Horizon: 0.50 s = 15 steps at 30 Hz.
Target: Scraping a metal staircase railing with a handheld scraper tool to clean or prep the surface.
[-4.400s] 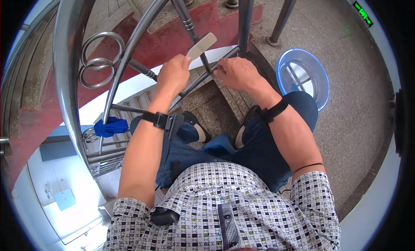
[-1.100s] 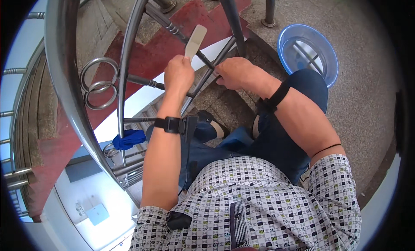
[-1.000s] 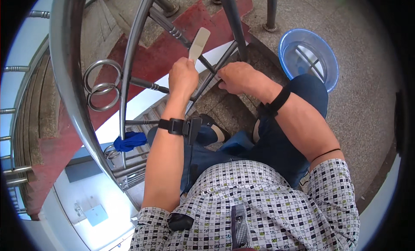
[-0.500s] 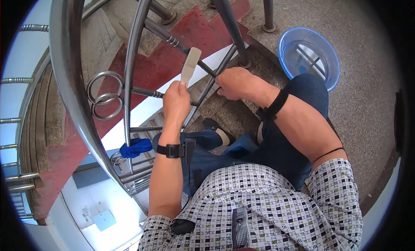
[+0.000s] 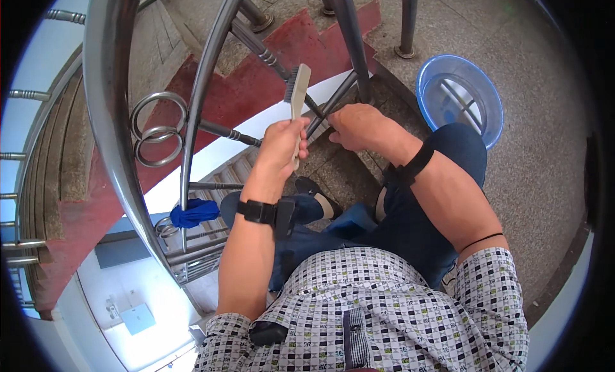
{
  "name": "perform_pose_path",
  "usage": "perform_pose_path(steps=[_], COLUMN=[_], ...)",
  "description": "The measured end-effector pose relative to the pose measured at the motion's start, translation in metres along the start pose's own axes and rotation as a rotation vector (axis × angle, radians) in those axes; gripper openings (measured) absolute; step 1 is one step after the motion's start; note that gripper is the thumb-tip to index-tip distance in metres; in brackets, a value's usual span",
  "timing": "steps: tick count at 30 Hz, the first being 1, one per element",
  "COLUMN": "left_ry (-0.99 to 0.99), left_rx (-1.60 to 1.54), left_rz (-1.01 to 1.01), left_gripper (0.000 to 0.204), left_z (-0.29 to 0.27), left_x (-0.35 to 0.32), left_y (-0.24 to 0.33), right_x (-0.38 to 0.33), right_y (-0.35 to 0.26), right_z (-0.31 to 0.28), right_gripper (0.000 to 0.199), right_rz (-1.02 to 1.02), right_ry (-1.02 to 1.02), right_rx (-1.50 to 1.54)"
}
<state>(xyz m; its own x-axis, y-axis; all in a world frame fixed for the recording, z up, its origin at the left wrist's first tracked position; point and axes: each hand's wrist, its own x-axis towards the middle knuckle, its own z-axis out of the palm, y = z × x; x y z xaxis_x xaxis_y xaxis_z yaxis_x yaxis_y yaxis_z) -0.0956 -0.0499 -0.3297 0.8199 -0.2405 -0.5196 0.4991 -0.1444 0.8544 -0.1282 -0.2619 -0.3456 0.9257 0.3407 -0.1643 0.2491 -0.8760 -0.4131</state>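
Note:
My left hand point(image 5: 280, 146) is closed around the handle of a beige scrub brush point(image 5: 299, 93). Its dark bristles face left, close by a slanting metal baluster point(image 5: 266, 55). To the right, my right hand point(image 5: 362, 126) is curled at a thin slanting railing bar point(image 5: 339, 93); its fingertips are partly hidden, and it seems to grip the bar. A bunched blue cloth point(image 5: 194, 214) hangs on the railing at the lower left. Two interlocked metal rings point(image 5: 159, 130) sit between the curved rails.
On the speckled floor at right stands a blue basin point(image 5: 421, 93) with reflecting liquid inside. A thick curved handrail point(image 5: 102, 115) runs down the left side. Beyond it are red-edged stairs point(image 5: 256, 96) and a drop to a lower level. My knees are bent close beneath my arms.
My left hand has moved right and slightly up, turning the brush so its bristles show on the left side. The right hand stays at the bar. The whole view has shifted a little.

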Motion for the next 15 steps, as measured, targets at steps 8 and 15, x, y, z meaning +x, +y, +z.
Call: perform_pose_path(steps=[8, 15], left_ry=[-0.05, -0.171], left_rx=[-0.125, -0.363], left_rz=[-0.096, -0.124], left_gripper=[0.024, 0.023], left_z=[0.001, 0.005], left_x=[-0.022, 0.009], left_y=[-0.004, 0.017], right_x=[-0.002, 0.003], right_y=[0.002, -0.003], right_z=[-0.003, -0.006], right_gripper=[0.033, 0.03], right_rz=[0.039, 0.023], right_ry=[-0.052, -0.06], right_rx=[-0.001, 0.015])
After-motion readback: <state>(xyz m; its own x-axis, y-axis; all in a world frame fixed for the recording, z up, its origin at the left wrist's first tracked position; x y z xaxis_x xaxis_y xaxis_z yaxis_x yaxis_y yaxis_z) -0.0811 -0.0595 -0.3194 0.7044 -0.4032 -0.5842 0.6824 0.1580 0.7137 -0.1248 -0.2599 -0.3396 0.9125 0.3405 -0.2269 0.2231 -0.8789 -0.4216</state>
